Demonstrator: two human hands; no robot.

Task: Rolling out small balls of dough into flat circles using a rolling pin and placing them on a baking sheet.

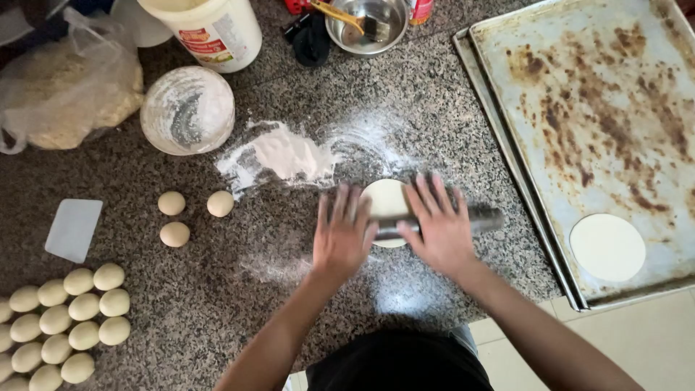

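Three dough balls (190, 214), flour pile (286, 153), baking tray (579, 87)

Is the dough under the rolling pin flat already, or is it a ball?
Flat: the dough shows as a thin disc under the pin.

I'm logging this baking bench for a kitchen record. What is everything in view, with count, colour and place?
Round flattened dough disc: one, pale cream, counter centre, under the pin.
Metal rolling pin: one, grey, across the disc.
Loose dough balls: three, cream, left of centre.
Massed dough balls: many, cream, lower left.
Flour pile: one, white, above the disc.
Floured bowl: one, white, upper left.
Stained baking tray: one, grey-brown, right.
Rolled disc on tray: one, white.
Plastic scraper: one, pale, left.
Left hand, right hand: on the pin.
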